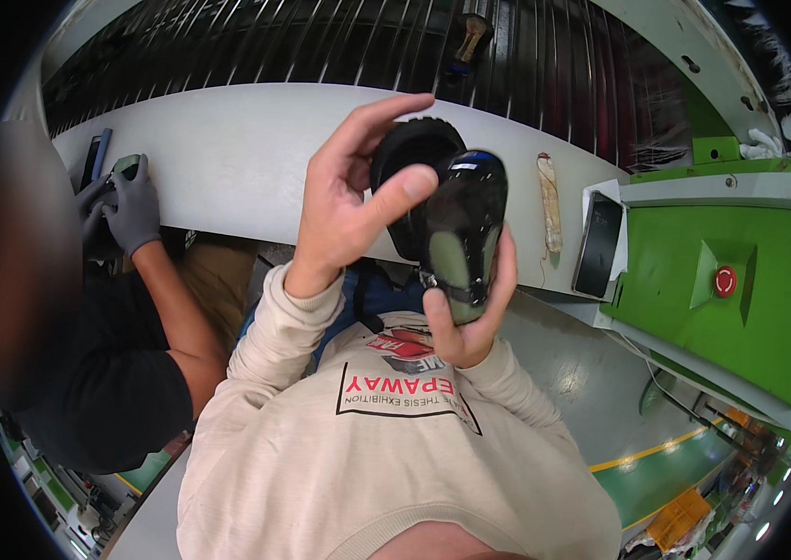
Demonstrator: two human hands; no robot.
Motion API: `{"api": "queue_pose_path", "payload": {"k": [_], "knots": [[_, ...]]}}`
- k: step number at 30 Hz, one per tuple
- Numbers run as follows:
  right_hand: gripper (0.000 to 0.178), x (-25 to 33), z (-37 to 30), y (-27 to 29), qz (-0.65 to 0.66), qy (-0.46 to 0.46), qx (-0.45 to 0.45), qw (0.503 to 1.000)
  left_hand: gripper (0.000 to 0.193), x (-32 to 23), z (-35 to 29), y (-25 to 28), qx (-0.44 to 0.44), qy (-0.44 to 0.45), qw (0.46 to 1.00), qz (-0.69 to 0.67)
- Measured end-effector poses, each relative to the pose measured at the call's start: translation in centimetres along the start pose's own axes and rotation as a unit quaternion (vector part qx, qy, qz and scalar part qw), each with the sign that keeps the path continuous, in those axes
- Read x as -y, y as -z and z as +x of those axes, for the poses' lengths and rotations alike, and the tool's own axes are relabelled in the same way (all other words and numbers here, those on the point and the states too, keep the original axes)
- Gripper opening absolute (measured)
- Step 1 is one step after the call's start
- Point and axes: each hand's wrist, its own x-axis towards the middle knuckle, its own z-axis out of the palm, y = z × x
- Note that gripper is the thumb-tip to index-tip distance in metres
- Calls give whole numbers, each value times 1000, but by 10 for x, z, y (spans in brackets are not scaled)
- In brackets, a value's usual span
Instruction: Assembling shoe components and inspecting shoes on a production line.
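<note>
My left hand (pixel 349 191) grips a black shoe sole (pixel 405 149) with a ridged edge, its thumb across the front and its fingers behind. Close against the sole's right side is a glossy black shoe upper (pixel 475 201) with a green underside, toe end pointing away from me. My right hand (pixel 475 327) holds this upper from below at its heel end, thumb on the left and fingers along the right. Both pieces are raised above the near edge of the white table (pixel 255 159). The inside of the sole is partly hidden by my thumb and the upper.
A cream wrapped stick (pixel 549 201) and a dark phone (pixel 598 245) lie on the right. Beyond runs a roller conveyor (pixel 321 47) carrying a shoe-like piece (pixel 472 42). A green machine (pixel 675 327) with a red button (pixel 726 281) stands right. At left, a gloved co-worker (pixel 134 205) handles something dark.
</note>
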Motion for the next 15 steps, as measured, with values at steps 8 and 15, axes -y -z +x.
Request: {"api": "queue_pose_path", "payload": {"k": [8, 15], "knots": [[94, -5, -5, -4, -73, 56, 67, 993, 75, -4, -15, -5, 1, -83, 995, 60], [91, -7, -7, -4, -82, 62, 69, 992, 67, -1, -16, -6, -27, -93, 993, 74]]}}
